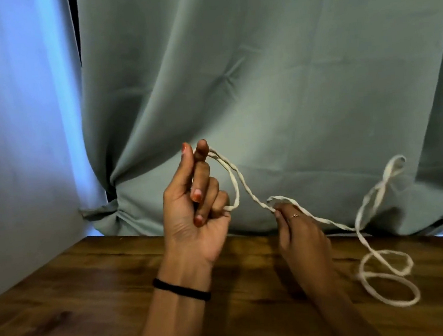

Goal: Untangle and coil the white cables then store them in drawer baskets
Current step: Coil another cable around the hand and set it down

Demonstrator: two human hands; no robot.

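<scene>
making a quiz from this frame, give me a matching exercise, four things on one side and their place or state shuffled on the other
Things:
1. left hand
2. right hand
3. cable
4. hair tie

Places or states:
A. black, around the left wrist
B. raised, palm toward the camera, cable looped over its fingers
C. white, partly in loose loops on the table
D. wears a thin ring, pinches the cable

Pairs: 1-B, 2-D, 3-C, 4-A
</scene>
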